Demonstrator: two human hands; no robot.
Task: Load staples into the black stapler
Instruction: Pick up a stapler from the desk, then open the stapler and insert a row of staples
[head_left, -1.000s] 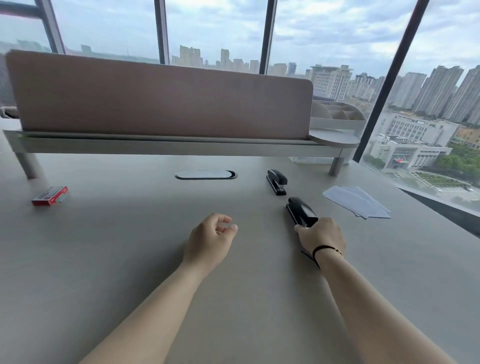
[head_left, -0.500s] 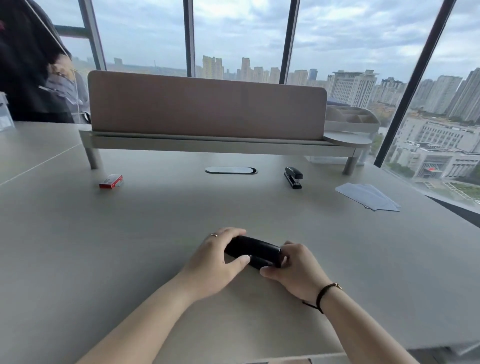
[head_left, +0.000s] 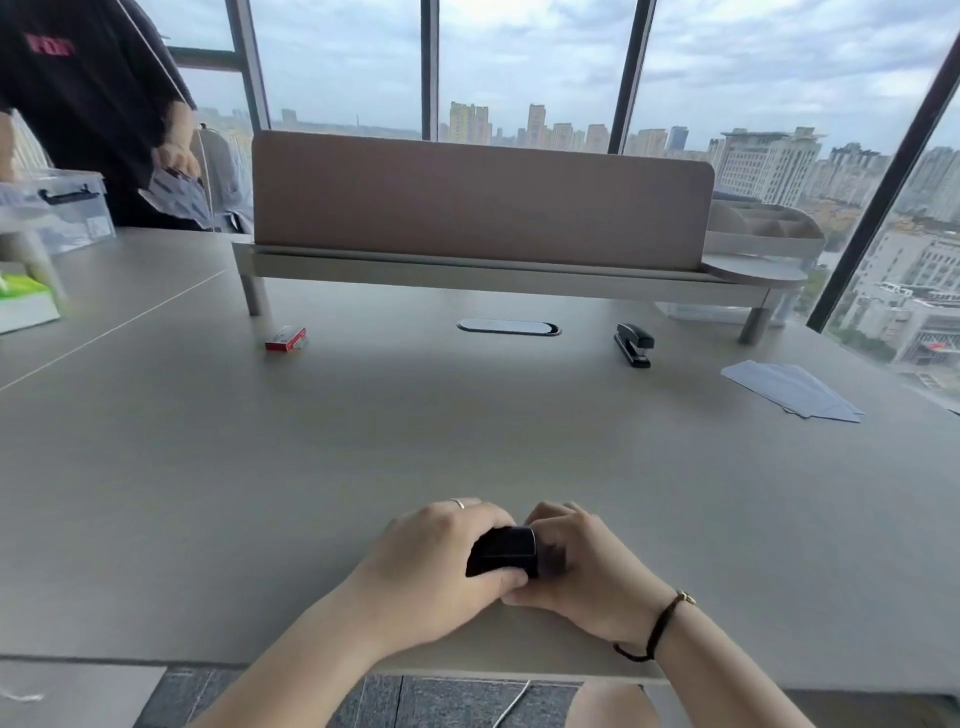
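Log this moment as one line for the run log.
step: opening stapler | left hand: gripping black stapler | right hand: gripping same stapler | staple box: untouched, far left on desk | staples: not loaded

Near the front edge of the grey worktop (head_left: 208, 493) both hands clasp the black stapler (head_left: 503, 552), with the red staple box (head_left: 285, 339) far behind-left, a second black stapler (head_left: 634, 344) behind-right, and white paper sheets (head_left: 792, 391) farther right.
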